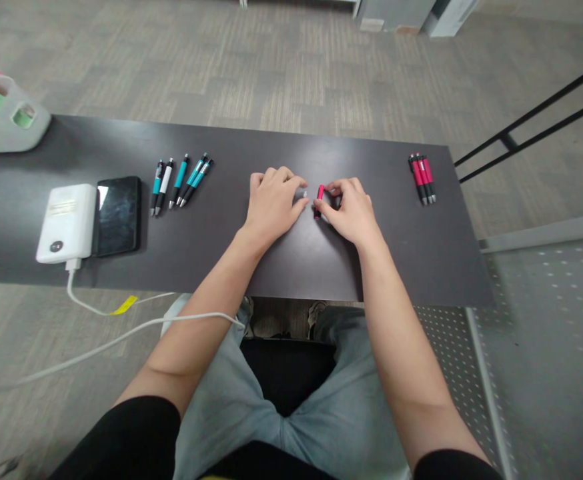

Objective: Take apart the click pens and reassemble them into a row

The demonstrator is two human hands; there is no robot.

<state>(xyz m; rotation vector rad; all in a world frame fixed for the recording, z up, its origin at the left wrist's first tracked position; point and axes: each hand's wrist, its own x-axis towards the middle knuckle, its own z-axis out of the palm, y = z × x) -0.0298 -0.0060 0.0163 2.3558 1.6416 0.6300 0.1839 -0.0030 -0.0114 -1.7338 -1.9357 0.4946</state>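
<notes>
My left hand (273, 202) rests over the middle of the dark table, thumb and forefinger curled around a small pale, greyish piece (301, 194) that is too small to name. Just to its right, my right hand (351, 208) pinches a short red pen part (320, 194) with a black lower end. The pen part stands out between thumb and fingers, a small gap away from the left fingertips. Part of it is hidden by the right thumb.
Several teal pens (181, 175) and a white pen (164, 181) lie left of my hands. Several red pens (424, 175) lie side by side at right. A white power bank (66, 220) with a cable sits beside a black phone (117, 217); a white basket (16, 127) is far left.
</notes>
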